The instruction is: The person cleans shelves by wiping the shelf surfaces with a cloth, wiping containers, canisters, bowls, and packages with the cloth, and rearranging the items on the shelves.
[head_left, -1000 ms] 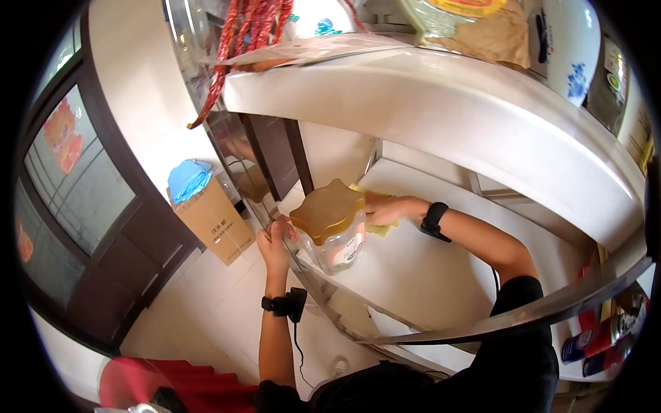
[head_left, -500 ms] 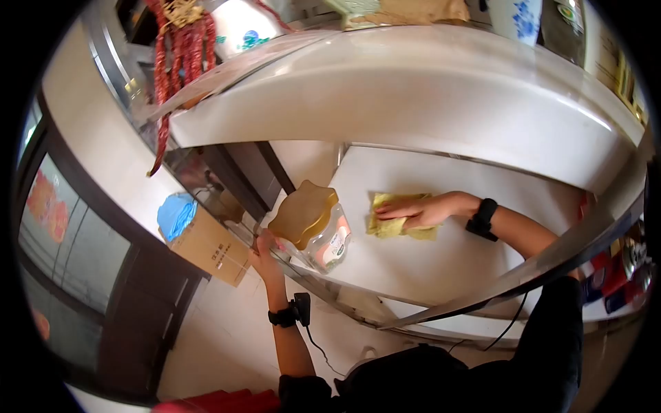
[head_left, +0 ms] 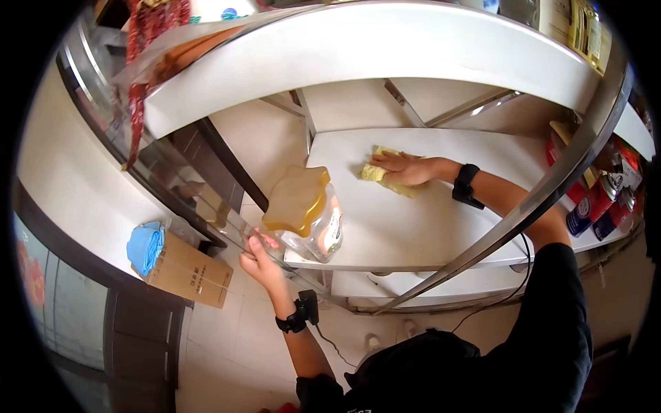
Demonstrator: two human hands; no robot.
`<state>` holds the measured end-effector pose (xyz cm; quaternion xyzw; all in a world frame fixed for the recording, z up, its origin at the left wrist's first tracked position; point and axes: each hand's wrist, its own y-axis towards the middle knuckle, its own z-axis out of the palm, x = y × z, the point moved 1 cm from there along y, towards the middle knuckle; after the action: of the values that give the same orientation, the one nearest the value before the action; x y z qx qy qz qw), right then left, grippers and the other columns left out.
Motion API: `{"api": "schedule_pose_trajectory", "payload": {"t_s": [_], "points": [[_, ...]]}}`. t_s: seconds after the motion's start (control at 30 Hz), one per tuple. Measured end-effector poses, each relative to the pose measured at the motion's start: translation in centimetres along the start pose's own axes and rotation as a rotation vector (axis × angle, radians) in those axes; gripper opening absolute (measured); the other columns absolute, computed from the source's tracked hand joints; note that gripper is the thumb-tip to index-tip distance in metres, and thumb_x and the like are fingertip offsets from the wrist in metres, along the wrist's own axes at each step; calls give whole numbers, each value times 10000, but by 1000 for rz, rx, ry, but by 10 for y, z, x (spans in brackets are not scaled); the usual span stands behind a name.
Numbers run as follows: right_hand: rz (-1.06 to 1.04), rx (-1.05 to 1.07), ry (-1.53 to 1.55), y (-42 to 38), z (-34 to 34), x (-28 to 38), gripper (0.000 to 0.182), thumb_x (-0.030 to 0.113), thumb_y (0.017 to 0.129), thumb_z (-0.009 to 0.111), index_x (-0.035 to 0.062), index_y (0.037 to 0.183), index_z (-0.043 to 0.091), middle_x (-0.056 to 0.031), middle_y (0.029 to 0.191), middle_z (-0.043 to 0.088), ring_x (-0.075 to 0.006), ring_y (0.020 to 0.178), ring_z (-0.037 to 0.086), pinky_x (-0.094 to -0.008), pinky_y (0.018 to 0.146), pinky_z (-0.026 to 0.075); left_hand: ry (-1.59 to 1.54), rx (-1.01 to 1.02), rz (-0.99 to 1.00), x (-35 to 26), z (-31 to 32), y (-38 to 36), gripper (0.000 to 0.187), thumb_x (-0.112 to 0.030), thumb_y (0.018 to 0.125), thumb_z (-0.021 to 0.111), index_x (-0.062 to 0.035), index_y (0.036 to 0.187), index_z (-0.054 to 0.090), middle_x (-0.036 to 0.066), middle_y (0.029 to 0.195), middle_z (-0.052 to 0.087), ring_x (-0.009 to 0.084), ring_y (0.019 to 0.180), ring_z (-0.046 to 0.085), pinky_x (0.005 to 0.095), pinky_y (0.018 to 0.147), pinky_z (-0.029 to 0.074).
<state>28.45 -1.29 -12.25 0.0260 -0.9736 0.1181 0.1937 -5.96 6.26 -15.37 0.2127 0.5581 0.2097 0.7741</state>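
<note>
Your left hand [head_left: 256,256] grips the metal edge of the shelf frame [head_left: 227,224] at about eight o'clock, fingers curled around it. Just beside it stands a glass jar [head_left: 317,227] with a golden lid. Farther in, at twelve o'clock, your right hand [head_left: 399,166] presses flat, fingers spread, on a yellow cloth [head_left: 385,177] lying on the white shelf [head_left: 427,227].

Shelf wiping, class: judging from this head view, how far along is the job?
Under way. The right hand presses a yellow cloth on the white shelf near its back. The left hand grips the shelf's front edge beside the gold-lidded jar. The spot under that jar is still covered; which parts are already wiped cannot be told.
</note>
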Motion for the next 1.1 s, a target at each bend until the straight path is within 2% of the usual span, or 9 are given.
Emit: {"api": "schedule_pose_trajectory", "payload": {"t_s": [0.03, 0.13, 0.23, 0.47, 0.63, 0.67, 0.73, 0.87, 1.1], "points": [[-21, 18, -5, -1, -1, 7, 633, 428, 916, 269, 140, 1443, 68, -98, 1500, 45, -242, 1386, -6, -457, 1105, 13, 45, 85, -8, -7, -3, -2, 308, -163, 908, 465, 74, 1105, 459, 118, 820, 560, 173, 756, 547, 298, 711, 443], [-56, 18, -43, -6, 4, 24, 615, 410, 925, 270, 149, 1444, 67, -85, 1503, 39, -241, 1387, -7, -452, 1104, 1, 578, -280, 541, -32, 16, -24, 534, -185, 881, 531, 49, 1296, 290, 216, 1185, 453, 278, 1096, 467, 409, 963, 346], [-115, 20, -64, -13, 12, 32, 580, 365, 940, 279, 154, 1444, 84, -94, 1502, 42, -245, 1386, -12, -443, 1107, 24, 563, -130, 831, -52, 22, -52, 803, -152, 812, 624, 21, 1387, 91, 229, 1408, 189, 352, 1296, 240, 463, 1058, 204], [-163, 46, -139, -11, 11, 24, 583, 358, 945, 319, 138, 1440, 104, -93, 1500, 57, -238, 1386, 2, -440, 1105, 3, 463, 108, 132, -70, 69, -47, 968, -143, 711, 734, -29, 1418, 82, 230, 1437, 153, 344, 1323, 202, 457, 1077, 172], [-169, 12, -244, -1, -2, 28, 550, 364, 941, 328, 159, 1430, 181, -104, 1492, 106, -233, 1387, 21, -434, 1105, 4, 612, -152, 354, -108, 13, -63, 1079, -266, 645, 791, -7, 1412, 76, 206, 1453, 123, 313, 1316, 231, 409, 1063, 230], [-188, 4, -210, 7, -5, 24, 552, 366, 942, 325, 153, 1430, 177, -104, 1492, 105, -235, 1386, 23, -432, 1105, 4, 393, -210, 332, -126, 2, -65, 1087, -268, 652, 787, -33, 1421, 56, 179, 1466, 89, 310, 1313, 225, 439, 1056, 233], [-227, -9, -147, 23, -8, 18, 556, 369, 945, 318, 142, 1431, 170, -104, 1492, 104, -237, 1386, 25, -428, 1105, 6, 418, -400, 351, -137, -33, -77, 921, -283, 713, 739, -12, 1398, 186, 176, 1385, 286, 282, 1206, 389, 408, 983, 354], [-151, -58, -129, 47, 3, 17, 549, 373, 962, 249, 105, 1430, 150, -117, 1493, 79, -244, 1385, 15, -428, 1106, 25, 783, -618, 424, -183, -54, -92, 827, -274, 761, 672, -91, 1419, 205, 158, 1368, 322, 276, 1223, 364, 403, 1008, 310], [-321, -34, -233, 87, 21, 81, 591, 408, 957, 245, 58, 1422, 146, -166, 1482, 81, -287, 1379, 34, -419, 1106, 62, 860, -658, 358, -196, -77, -130, 1000, -423, 673, 744, -28, 1406, 190, 142, 1397, 265, 272, 1193, 386, 409, 977, 340]]}}
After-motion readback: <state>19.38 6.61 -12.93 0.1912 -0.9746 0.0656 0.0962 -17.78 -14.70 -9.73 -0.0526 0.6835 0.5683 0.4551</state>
